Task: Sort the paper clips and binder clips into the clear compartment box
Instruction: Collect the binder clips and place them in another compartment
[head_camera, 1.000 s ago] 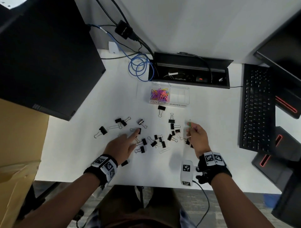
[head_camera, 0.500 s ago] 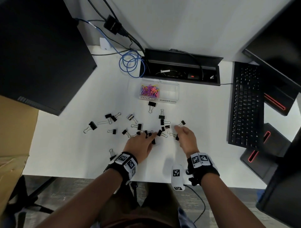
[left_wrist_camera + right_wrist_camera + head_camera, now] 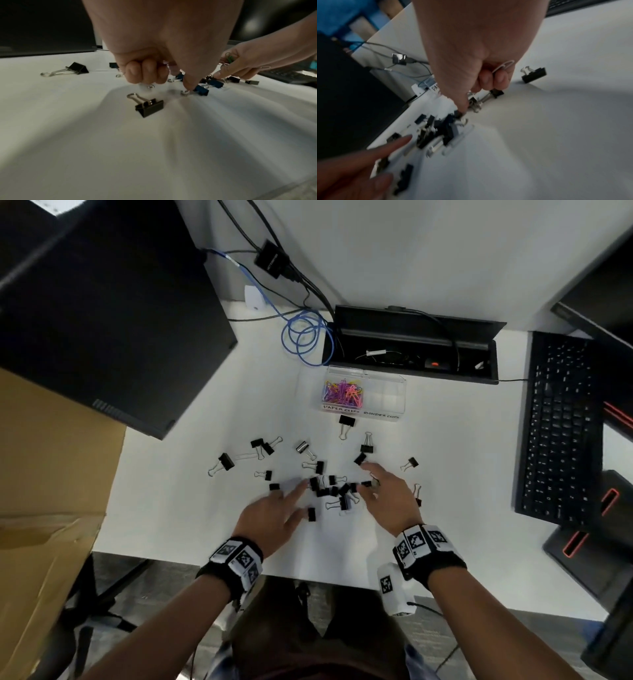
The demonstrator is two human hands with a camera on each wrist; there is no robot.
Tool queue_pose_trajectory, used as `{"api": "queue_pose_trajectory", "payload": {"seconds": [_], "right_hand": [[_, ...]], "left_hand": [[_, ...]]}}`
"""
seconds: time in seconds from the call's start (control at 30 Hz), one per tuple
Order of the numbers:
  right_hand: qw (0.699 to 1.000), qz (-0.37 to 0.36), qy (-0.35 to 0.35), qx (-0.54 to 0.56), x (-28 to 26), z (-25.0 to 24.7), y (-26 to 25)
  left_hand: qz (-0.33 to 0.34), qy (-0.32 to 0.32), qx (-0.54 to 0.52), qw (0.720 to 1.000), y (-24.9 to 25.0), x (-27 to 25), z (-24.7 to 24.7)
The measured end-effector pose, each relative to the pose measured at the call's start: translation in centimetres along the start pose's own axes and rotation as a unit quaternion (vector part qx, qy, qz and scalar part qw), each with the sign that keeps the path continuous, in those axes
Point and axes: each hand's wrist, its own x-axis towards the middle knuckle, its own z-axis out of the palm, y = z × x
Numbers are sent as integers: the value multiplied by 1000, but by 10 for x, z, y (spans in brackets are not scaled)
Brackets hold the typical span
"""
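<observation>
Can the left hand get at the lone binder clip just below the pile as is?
Probably yes. The binder clip lies alone on bare desk beside the left hand, nothing between them; its curled fingers may already hold something.

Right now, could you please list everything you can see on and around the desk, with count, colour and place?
Clear compartment box: one, clear, far middle of the desk; left half holds paper clips, right half looks empty.
Paper clips: many, pink, purple and orange, in the box.
Binder clips: about twenty, black with silver handles, scattered and bunched on the desk.
Desk: one, white.
Computer tower: one, black, far left.
Cardboard box: one, brown, left.
Network cable: one, blue, coiled behind the box.
Cable tray: one, black, open, at the back.
Keyboard: one, black, right.
Left hand: forefinger on the clip pile.
Right hand: grips loose paper clips, forefinger on the pile.
</observation>
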Motion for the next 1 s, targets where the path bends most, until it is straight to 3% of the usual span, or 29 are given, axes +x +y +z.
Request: {"api": "queue_pose_trajectory", "payload": {"seconds": [0.17, 0.3, 0.43, 0.53, 0.67, 0.77, 0.87, 1.0], "right_hand": [[995, 15, 86, 44, 10, -3, 0], [997, 41, 66, 22, 10, -6, 4], [999, 13, 36, 17, 4, -1, -11], [998, 4, 62, 26, 6, 3, -21], [998, -10, 63, 16, 11, 4, -31], [999, -47, 8, 2, 11, 7, -34], [998, -36, -37, -47, 9, 8, -33], [1000, -9, -12, -20, 6, 10, -27]], "left_hand": [[-121, 108, -113, 980, -37, -10, -11], [-186, 97, -86, 974, -80, -11, -20], [-149, 54, -65, 985, -88, 1, -22], [-113, 104, -90, 984, -70, 11, -25], [-154, 164, -138, 965, -55, 24, -33], [-145, 155, -119, 970, -58, 30, -37], [-144, 157, -109, 971, -67, 30, -39], [-159, 171, -127, 964, -79, 29, -43]]}}
